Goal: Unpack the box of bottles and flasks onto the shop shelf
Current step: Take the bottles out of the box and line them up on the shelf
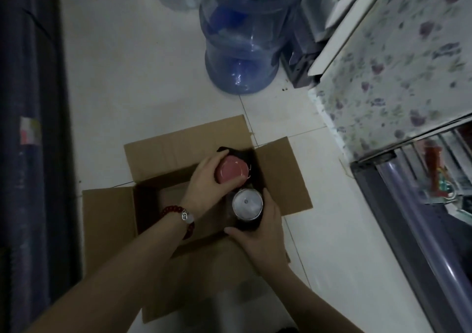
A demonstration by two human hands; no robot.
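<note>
An open cardboard box (109, 220) sits on the white tiled floor below me, its flaps spread out. My left hand (207, 177), with a red bead bracelet on the wrist, grips a pink flask (231, 171) from the side at the box's far right corner. My right hand (258, 233) wraps around a dark flask with a silver lid (247, 202) just in front of the pink one. Both flasks stand upright, seen from above. Something black (245, 154) lies behind the pink flask. The left part of the box's inside looks bare brown.
A large blue water jug (242, 39) stands on the floor beyond the box. To the right is a counter with a flowered cover (398, 64) and a glass-fronted shelf (434, 192) holding goods. A dark curtain (30, 128) hangs along the left.
</note>
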